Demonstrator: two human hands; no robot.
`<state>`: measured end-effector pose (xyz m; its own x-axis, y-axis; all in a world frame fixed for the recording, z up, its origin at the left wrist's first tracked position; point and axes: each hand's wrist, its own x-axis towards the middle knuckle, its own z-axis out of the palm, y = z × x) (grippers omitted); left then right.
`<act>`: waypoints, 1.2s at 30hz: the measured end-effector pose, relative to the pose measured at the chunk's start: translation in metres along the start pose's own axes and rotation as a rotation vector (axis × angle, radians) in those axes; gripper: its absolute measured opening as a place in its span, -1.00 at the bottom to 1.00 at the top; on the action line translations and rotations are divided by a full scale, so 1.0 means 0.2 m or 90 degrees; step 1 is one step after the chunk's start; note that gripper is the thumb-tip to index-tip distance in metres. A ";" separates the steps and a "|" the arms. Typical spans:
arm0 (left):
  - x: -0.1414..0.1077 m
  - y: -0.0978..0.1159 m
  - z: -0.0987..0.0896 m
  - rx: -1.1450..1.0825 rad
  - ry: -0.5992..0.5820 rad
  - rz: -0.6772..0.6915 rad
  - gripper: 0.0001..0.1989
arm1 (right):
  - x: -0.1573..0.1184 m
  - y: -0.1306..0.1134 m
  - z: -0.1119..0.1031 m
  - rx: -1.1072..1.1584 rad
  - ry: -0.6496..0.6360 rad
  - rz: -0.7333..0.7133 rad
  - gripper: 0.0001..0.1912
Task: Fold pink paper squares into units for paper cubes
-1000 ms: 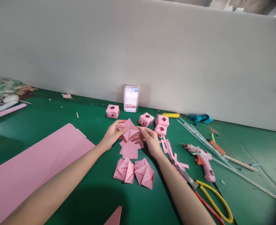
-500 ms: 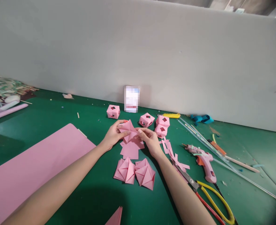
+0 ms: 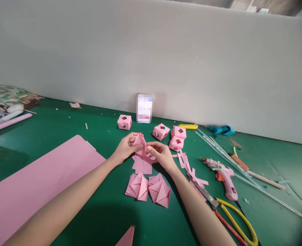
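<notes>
Between my two hands is a folded piece of pink paper [image 3: 139, 142], raised just above the table. My left hand [image 3: 125, 148] pinches it from the left, thumb in front and fingers behind. From the right, my right hand [image 3: 162, 154] grips its edge between thumb and fingers. Beneath it lie flat pink paper pieces [image 3: 143, 166], partly hidden by the held one. Nearer to me rest two groups of folded pink paper pieces [image 3: 137, 187], side by side. Pink paper cubes with diamond-shaped holes [image 3: 161, 132] stand beyond my hands.
A large pink sheet [image 3: 50, 181] covers the left. At right lie yellow-and-red-handled scissors [image 3: 212, 201], paper offcuts [image 3: 185, 163], a pink glue gun [image 3: 226, 177] and clear glue sticks [image 3: 271, 198]. A yellow cutter [image 3: 188, 126] lies by the grey wall [image 3: 151, 51]. A blurred upright card or screen [image 3: 144, 108] leans there.
The held paper was spread fairly flat; now its sides are folded up closer together. My hands have stayed nearly in place, the right one slightly turned.
</notes>
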<state>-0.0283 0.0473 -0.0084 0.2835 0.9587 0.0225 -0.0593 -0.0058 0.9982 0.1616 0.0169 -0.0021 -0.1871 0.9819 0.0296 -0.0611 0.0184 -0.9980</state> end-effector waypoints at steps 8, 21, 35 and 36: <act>0.00 0.01 0.01 0.075 -0.016 0.020 -0.48 | 0.00 0.03 0.02 -0.059 0.020 -0.011 -0.63; 0.00 0.01 0.01 -0.003 0.058 -0.002 -0.52 | 0.01 0.03 0.01 -0.040 0.058 -0.028 -0.58; 0.02 -0.01 -0.01 0.104 0.079 0.010 -0.49 | 0.01 0.04 0.01 -0.031 0.040 -0.002 -0.62; 0.02 -0.01 -0.01 0.114 0.082 0.012 -0.49 | 0.01 0.05 0.01 -0.044 0.039 -0.005 -0.63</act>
<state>-0.0289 0.0510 -0.0109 0.1591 0.9862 0.0461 0.1112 -0.0644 0.9917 0.1594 0.0198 -0.0115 -0.1263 0.9913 0.0360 0.0064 0.0371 -0.9993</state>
